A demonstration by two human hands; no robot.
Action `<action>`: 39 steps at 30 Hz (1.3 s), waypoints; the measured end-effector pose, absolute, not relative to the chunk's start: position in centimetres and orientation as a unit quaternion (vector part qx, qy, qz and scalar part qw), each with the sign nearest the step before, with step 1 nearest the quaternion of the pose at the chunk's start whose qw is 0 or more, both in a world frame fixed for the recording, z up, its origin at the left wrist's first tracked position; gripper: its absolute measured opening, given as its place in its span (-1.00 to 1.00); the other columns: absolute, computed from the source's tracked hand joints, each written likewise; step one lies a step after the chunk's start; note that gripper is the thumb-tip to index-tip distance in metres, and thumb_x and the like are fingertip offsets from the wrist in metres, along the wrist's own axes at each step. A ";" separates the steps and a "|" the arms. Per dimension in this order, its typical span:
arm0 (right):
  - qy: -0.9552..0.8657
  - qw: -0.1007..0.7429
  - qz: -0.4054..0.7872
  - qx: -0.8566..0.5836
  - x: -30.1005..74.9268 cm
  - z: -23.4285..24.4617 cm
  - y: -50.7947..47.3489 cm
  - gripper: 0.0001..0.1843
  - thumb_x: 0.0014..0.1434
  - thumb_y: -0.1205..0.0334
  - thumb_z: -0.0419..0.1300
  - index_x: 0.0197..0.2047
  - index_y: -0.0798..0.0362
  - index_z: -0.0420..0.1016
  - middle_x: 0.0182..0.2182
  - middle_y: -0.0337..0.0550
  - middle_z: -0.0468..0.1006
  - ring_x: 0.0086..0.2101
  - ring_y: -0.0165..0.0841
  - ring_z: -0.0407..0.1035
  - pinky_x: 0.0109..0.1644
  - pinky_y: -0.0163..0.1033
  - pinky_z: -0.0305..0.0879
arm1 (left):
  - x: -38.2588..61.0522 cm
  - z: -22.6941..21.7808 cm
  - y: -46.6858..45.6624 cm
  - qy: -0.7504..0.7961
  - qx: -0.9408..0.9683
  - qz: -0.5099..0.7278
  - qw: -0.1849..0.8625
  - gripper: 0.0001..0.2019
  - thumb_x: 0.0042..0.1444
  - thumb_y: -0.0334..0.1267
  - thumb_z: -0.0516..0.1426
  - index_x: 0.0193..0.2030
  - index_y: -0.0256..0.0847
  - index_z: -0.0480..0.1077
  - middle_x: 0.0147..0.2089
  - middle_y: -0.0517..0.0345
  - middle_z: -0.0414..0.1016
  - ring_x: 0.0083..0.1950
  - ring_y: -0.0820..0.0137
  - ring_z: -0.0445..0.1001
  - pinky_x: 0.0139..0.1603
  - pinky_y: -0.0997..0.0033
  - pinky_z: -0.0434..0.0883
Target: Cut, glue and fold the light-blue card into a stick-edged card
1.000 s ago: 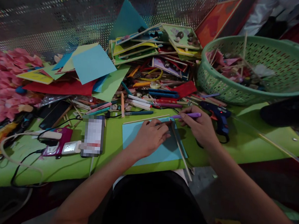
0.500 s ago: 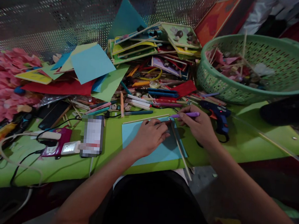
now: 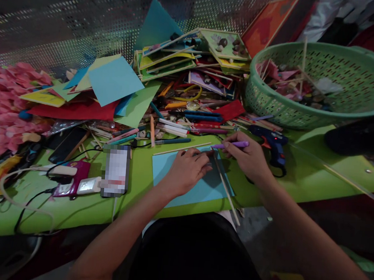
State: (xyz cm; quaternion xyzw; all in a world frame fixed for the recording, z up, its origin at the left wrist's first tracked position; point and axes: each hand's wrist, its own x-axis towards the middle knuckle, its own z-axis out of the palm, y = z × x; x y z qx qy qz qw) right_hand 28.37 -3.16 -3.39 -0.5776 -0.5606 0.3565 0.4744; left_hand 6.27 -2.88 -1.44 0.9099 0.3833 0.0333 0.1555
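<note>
My left hand (image 3: 189, 170) rests on a sheet of light blue paper (image 3: 183, 197). Its bent fingertips hold the far end of a thin wooden stick (image 3: 224, 181) near the paper's far right corner. That stick slants along the right side of the sheet and sticks out past the table's front edge. In my right hand (image 3: 248, 157) is a purple pen (image 3: 236, 144), its tip at the stick's far end. A second thin stick (image 3: 181, 149) lies along the paper's far edge. What is under my left palm is hidden.
A blue glue gun (image 3: 272, 141) lies right of my right hand. Beyond it stands a green basket (image 3: 282, 102). Pens (image 3: 175, 128), coloured papers (image 3: 114, 79) and framed boards (image 3: 227, 47) pile up behind. Left are a phone (image 3: 116, 169) and a power strip (image 3: 75, 179) with cables.
Both hands, the pen and the stick stay almost in place. The view has shifted very slightly.
</note>
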 end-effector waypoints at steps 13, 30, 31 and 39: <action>-0.567 0.456 0.356 -0.586 28.4 -3.2 -3.3 -0.85 0.25 0.10 0.27 -0.29 -0.03 0.48 -0.44 -0.26 0.54 -0.44 -0.35 0.41 -0.35 -0.25 0.29 | 6.3 -1.8 -2.9 0.386 0.911 0.038 0.140 -0.69 0.52 -0.07 0.00 0.19 -0.15 0.41 0.18 -0.01 0.59 0.33 0.08 0.36 0.23 -0.02 0.30; -0.559 0.448 0.360 -0.598 28.7 -3.2 -3.6 -0.84 0.25 0.09 0.26 -0.31 -0.03 0.47 -0.47 -0.27 0.55 -0.46 -0.34 0.42 -0.33 -0.24 0.29 | 6.2 -1.8 -3.0 0.393 0.906 0.044 0.150 -0.72 0.52 -0.09 0.00 0.12 -0.13 0.44 0.16 -0.02 0.60 0.34 0.09 0.37 0.25 -0.01 0.28; -0.559 0.448 0.361 -0.597 28.7 -3.2 -3.7 -0.84 0.24 0.09 0.27 -0.31 -0.02 0.48 -0.47 -0.27 0.55 -0.46 -0.35 0.42 -0.34 -0.24 0.28 | 6.2 -1.8 -3.0 0.393 0.906 0.045 0.153 -0.72 0.52 -0.09 0.00 0.13 -0.13 0.44 0.16 -0.01 0.61 0.34 0.08 0.36 0.25 -0.01 0.28; -0.568 0.440 0.364 -0.593 28.9 -3.2 -4.1 -0.85 0.25 0.11 0.26 -0.32 -0.02 0.48 -0.46 -0.28 0.54 -0.47 -0.36 0.41 -0.36 -0.25 0.30 | 6.2 -2.0 -3.0 0.393 0.904 0.054 0.161 -0.63 0.52 -0.09 0.00 0.34 -0.12 0.35 0.15 0.02 0.62 0.33 0.08 0.36 0.24 -0.04 0.28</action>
